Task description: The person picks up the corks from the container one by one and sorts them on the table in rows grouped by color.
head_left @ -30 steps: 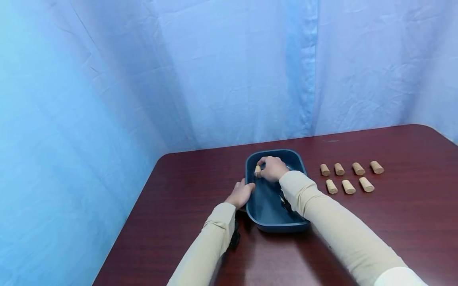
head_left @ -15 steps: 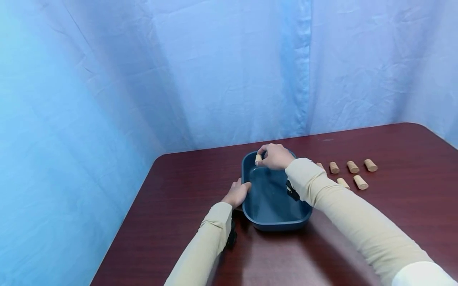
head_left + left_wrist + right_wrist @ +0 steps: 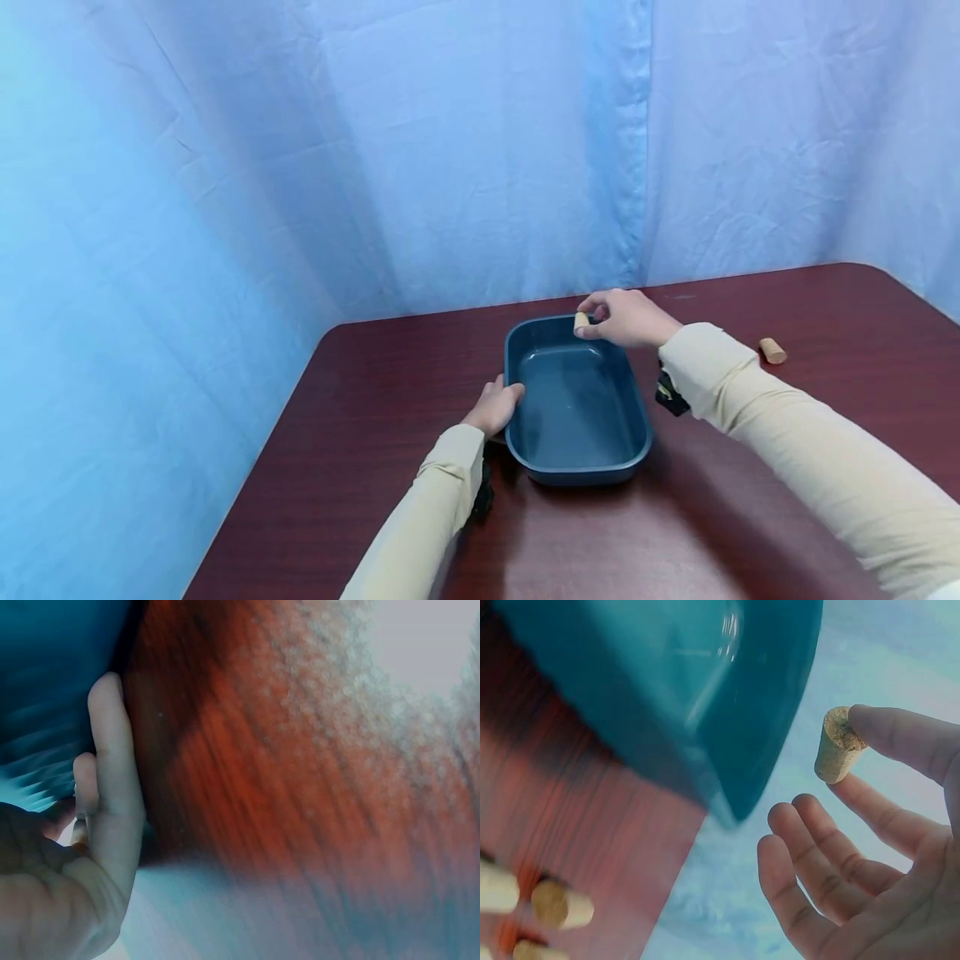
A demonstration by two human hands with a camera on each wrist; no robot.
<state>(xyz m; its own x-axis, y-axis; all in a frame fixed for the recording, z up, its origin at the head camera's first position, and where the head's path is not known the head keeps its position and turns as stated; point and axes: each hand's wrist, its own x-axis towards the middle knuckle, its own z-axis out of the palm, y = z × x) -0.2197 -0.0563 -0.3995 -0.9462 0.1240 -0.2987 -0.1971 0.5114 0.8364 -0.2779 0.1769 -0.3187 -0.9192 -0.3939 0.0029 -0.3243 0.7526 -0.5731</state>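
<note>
In the head view a dark blue rectangular plastic tub (image 3: 573,412) stands on the table, and my left hand (image 3: 495,407) grips its left rim, thumb over the edge. The left wrist view has fingers (image 3: 116,780) of that hand lying along the tub's outer wall (image 3: 52,682). My right hand (image 3: 632,318) is over the tub's back right corner and pinches a tapered cork stopper (image 3: 581,323). Thumb and index finger hold this cork (image 3: 838,750) in the right wrist view, the other fingers spread loosely beside the tub's corner (image 3: 761,697).
One loose cork (image 3: 772,351) lies on the dark red table (image 3: 390,392) to the right; the right arm hides that area in part. More corks (image 3: 561,905) show at the lower left of the right wrist view. A light blue curtain (image 3: 480,167) hangs behind the table.
My right hand has moved from inside the tub up and rightward to its back right rim, the cork still pinched. My right arm now covers most of the loose corks. The left hand keeps its grip.
</note>
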